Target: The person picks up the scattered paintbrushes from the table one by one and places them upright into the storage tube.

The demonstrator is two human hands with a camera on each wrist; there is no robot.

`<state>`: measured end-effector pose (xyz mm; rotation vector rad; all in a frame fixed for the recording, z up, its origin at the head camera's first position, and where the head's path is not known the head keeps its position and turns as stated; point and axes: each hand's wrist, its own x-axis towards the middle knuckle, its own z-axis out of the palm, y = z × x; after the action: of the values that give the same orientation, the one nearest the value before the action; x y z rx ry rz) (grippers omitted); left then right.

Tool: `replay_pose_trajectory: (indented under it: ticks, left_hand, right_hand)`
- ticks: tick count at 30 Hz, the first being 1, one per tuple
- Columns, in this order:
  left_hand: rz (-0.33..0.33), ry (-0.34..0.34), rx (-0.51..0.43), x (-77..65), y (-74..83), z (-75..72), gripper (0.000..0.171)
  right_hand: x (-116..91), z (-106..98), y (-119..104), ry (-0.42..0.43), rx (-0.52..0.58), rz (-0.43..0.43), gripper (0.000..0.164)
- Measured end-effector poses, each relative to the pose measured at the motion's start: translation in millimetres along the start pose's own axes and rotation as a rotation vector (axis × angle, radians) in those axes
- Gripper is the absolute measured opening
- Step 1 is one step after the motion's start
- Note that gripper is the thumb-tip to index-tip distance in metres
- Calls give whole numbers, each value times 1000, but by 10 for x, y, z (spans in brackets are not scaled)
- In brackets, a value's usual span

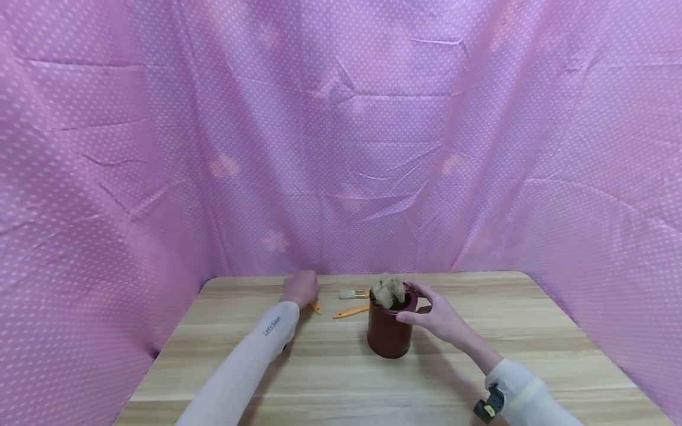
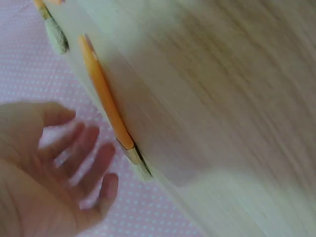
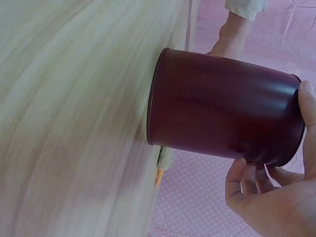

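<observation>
My right hand (image 1: pixel 434 316) holds the rim of a dark red cylindrical can (image 1: pixel 389 334), thumb on the near side and fingers on the far side. The can stands upright on the table, and a pale beige, tufty clump (image 1: pixel 388 291) shows at its mouth. In the right wrist view the can (image 3: pixel 222 106) fills the middle, fingertips on its upper end. My left hand (image 1: pixel 301 288) is at the table's far edge, by a paintbrush with an orange handle (image 1: pixel 317 307). The left wrist view shows loosely bent fingers apart from that paintbrush (image 2: pixel 104 96).
Left of the can lie a paintbrush with pale bristles (image 1: pixel 351 294) and another orange handle (image 1: pixel 349 312), both partly hidden behind the can. The wooden table (image 1: pixel 330 390) ends at a pink dotted curtain (image 1: pixel 330 148), which also hangs along both sides.
</observation>
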<state>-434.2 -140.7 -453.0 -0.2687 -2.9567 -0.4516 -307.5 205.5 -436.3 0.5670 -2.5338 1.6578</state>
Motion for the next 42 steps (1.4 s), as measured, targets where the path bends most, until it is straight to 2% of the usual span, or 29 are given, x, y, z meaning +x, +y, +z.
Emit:
replay_pose_trajectory:
  ticks: [3,5,9,12,17,22,28,33,38,42]
  left_hand:
    - [-106,17,12,-42,10,-13,38]
    - [-153,24,16,-60,10,-11,40]
    - [-201,17,-24,-100,-7,-4,28]
    - [-231,-21,-89,-131,-42,-2,24]
    - [-254,-84,-175,-156,-131,-11,25]
    - [-257,-103,-272,-158,-225,-15,25]
    - [-300,-137,-455,-162,-310,-27,17]
    - [-335,-182,-558,-172,-392,-67,10]
    - [-340,-229,-656,-220,-439,-141,13]
    - [-320,-236,-763,-277,-445,-191,16]
  right_hand:
    - [1,-3,2,-6,3,-9,82]
    - [1,-5,5,-6,9,-12,81]
    - [-1,-9,0,-4,12,-11,81]
    - [-2,-15,-1,-2,2,-11,82]
    - [4,-22,5,-6,1,-16,81]
    - [-2,-19,-18,-2,-7,-10,81]
    - [-86,-19,-239,-3,-19,-11,79]
    - [-131,-23,-368,-15,-7,-22,78]
    - [-114,-22,-363,-15,-6,-15,79]
    - [-80,-19,-318,-13,-5,-7,80]
